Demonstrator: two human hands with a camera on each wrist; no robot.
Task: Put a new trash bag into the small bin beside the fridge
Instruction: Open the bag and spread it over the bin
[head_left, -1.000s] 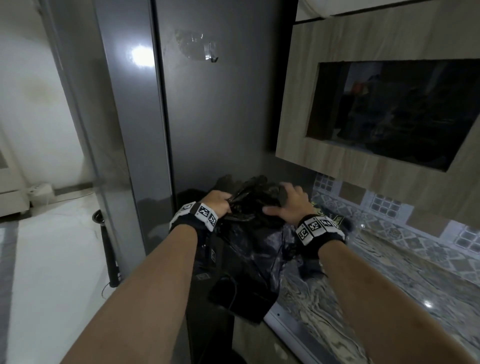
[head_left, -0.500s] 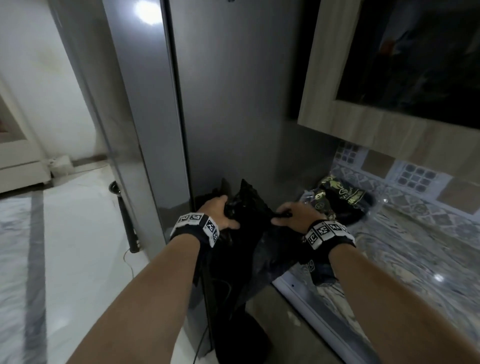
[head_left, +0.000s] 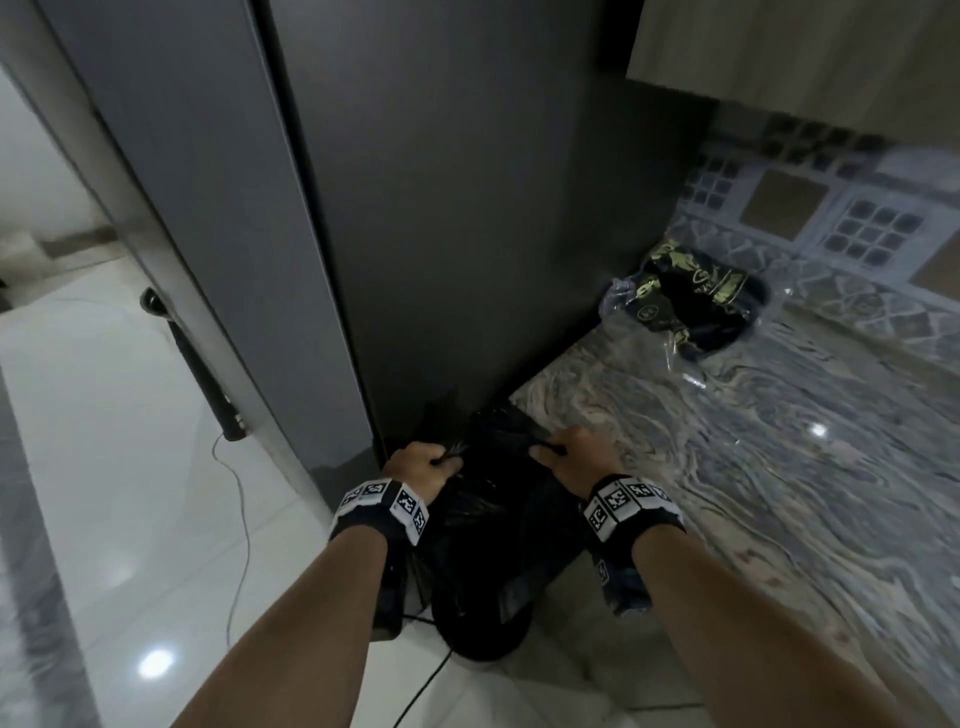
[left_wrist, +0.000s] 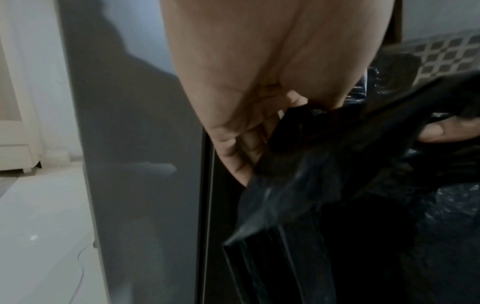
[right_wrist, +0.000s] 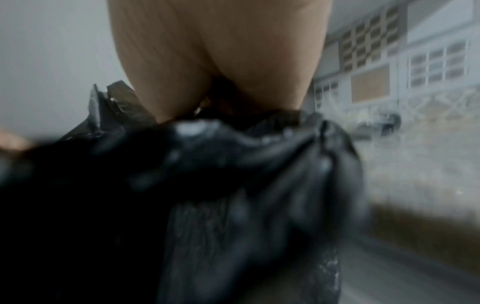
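Scene: A person leans over the narrow gap between the fridge (head_left: 467, 208) and the marble counter (head_left: 753, 467), both hands on a black trash bag (head_left: 493, 525).
Left hand: The left hand (head_left: 421, 470) pinches a bunched edge of the bag's mouth, fingers curled round the plastic, close against the fridge's side.
Right hand: The right hand (head_left: 576, 457) grips the opposite edge of the mouth, thumb over gathered film, at the counter's near corner.
Bag: It hangs straight down from the two hands, long axis upright, its body crumpled and not yet spread wide.
Small bin: The small bin (head_left: 483, 636) stands on the floor directly beneath the bag, dark and largely hidden by it; whether the bag's bottom is already inside cannot be told.
Key relation: The bin lies below the fingers, so the coming move is judged a straight descent, both hands about equally near.
Edges: Fridge wall on the left, counter edge on the right; the opening between them leaves little sideways room for spreading the mouth.
Open room: The white floor (head_left: 130, 467) to the left, crossed by a thin cable (head_left: 241, 499).
Also in view: A packet of bags (head_left: 685, 301) lies on the counter by the tiled wall, well apart from the hands.
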